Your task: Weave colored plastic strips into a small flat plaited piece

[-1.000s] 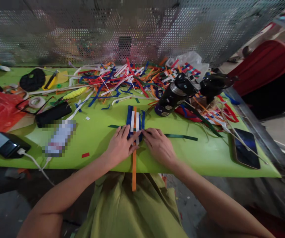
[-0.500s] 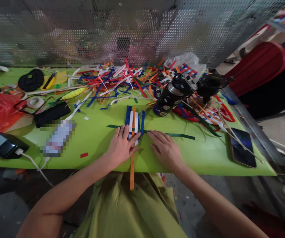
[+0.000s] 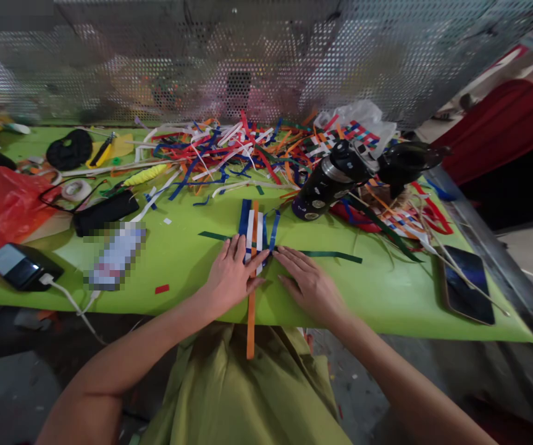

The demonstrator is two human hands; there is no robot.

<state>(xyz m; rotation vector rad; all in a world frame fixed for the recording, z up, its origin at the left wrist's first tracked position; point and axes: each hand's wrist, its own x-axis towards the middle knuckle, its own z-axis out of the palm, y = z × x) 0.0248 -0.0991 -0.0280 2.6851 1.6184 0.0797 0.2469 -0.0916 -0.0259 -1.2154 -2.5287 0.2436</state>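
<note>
Blue, white and orange strips lie side by side in front of me, crossed by a dark green strip (image 3: 335,254) that sticks out on both sides. The orange strip (image 3: 251,327) hangs over the table's front edge. My left hand (image 3: 231,275) rests flat on the woven strips with its fingers apart, its thumb over the white strip (image 3: 259,232). My right hand (image 3: 311,284) lies on the table just to the right, fingers stretched out, fingertips on the green strip beside a bent blue strip (image 3: 274,230).
A pile of coloured strips (image 3: 233,148) spreads along the back. Right of it stand a black bottle (image 3: 326,185) and a dark cup (image 3: 402,162). A phone (image 3: 467,284) lies at the right; a power bank (image 3: 23,266) and red plastic bag (image 3: 9,201) are at the left.
The view has shifted slightly, so most things sit a little further right. The orange strip now lies between the white strips, and my right fingertips are closer to my left thumb.
</note>
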